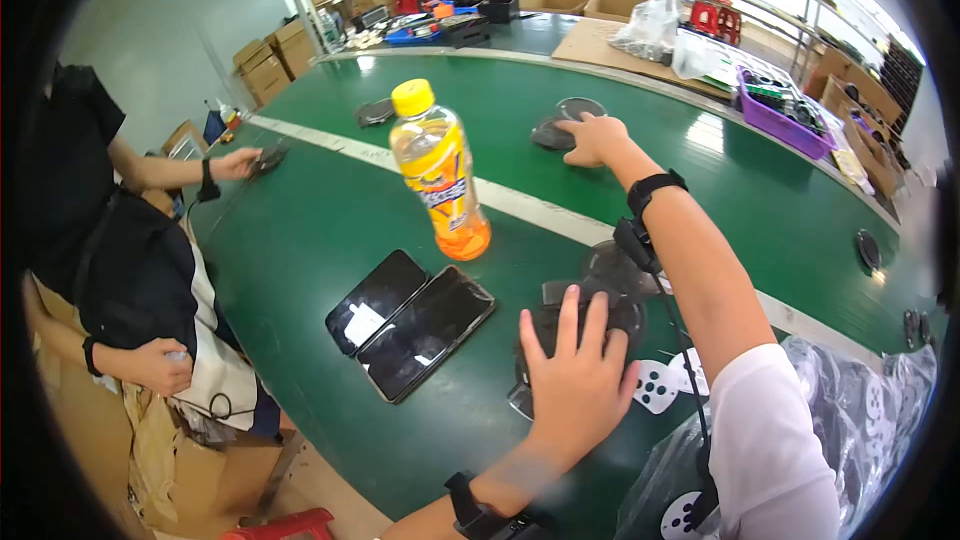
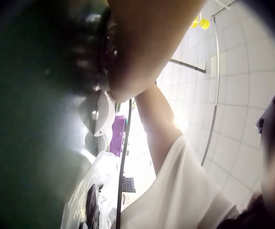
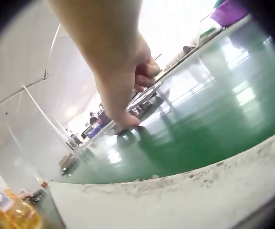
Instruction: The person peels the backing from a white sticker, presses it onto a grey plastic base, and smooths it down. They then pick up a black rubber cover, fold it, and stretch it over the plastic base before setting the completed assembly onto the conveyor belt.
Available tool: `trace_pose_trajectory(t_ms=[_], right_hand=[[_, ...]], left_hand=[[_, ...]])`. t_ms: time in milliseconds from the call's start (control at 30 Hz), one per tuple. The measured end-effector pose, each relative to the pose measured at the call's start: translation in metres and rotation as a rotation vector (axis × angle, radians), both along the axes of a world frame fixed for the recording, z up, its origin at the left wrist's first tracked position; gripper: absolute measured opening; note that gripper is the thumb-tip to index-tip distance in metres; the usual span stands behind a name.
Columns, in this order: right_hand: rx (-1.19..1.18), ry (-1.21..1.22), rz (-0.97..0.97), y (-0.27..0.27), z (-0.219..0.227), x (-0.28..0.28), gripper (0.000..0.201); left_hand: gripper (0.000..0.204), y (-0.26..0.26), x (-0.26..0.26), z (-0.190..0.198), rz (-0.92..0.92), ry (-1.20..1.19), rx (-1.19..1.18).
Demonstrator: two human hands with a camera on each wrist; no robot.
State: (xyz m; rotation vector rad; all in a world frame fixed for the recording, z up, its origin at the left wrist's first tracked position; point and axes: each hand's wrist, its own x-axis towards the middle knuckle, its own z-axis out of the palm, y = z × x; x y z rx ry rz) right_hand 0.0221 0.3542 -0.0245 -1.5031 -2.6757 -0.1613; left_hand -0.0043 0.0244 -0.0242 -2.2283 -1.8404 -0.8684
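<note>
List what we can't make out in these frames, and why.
- Near dark parts: exact count; head view, left hand covers them.
- Far dark part: section under the right hand's grip; head view, fingers hide it.
- Item in the other person's raised hand: head view, too small.
- Left fingertips: left wrist view, dark and blurred.

"What can't you see?"
"The left hand (image 1: 578, 385) hides some of a dark piece (image 1: 632, 316), the right hand (image 1: 598, 140) part of the dark discs (image 1: 577, 105). My left wrist view blurs the tabletop (image 2: 27, 148)."
</note>
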Motion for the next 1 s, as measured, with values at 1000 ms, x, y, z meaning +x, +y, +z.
trace_pose_trajectory(t_ms=[1000], right_hand=[[-0.774, 0.318, 0.722, -0.14, 0.061, 0.041, 0.036]], left_hand=[[0.039, -0.014, 0.016, 0.01, -0.091, -0.059, 0.132]])
